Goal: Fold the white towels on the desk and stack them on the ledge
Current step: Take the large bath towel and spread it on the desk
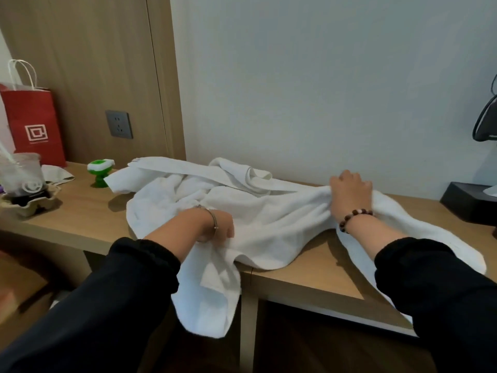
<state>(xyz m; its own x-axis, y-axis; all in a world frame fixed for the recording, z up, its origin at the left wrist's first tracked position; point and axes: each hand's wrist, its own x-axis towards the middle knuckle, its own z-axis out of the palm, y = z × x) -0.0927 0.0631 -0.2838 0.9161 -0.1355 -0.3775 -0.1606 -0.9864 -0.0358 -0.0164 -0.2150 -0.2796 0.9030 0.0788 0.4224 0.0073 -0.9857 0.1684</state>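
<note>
Left hand point(216, 228): knuckles up, fingers curled down and closed on a fold of the large towel point(269, 219), right at the front edge of the bench point(80, 208); thin silver bangle point(214, 220) on the wrist, black sleeve point(107, 292) behind.
Right hand point(351, 193): farther back and to the right, fingers bunched into the same towel's cloth, near the wall point(322, 76); beaded bracelet point(355, 219) on the wrist.
Large towel: unfolded and rumpled, spread across the bench between the two hands; one end hanging off the front edge below the left hand, the other trailing right under the right forearm (its far tip hidden by the sleeve).
Second white cloth point(188, 172): crumpled behind the large towel, against the wall, touching it; separate piece or part of the same one, cannot tell.
Bench: light wood, running left to right along the wall.
Green-and-white object point(100, 170): small, upright, just left of the white cloths.
Plastic cup point(22, 176): clear, dark liquid low inside, seated in a cardboard carrier point(27, 208) at far left.
Red paper bag point(35, 125): upright behind the cup, white handles, against the wood panel point(94, 63).
Wall socket point(119, 124): grey, on the wood panel, above the green-and-white object.
Black box point(466, 201): far right on the bench, something white at its top.
</note>
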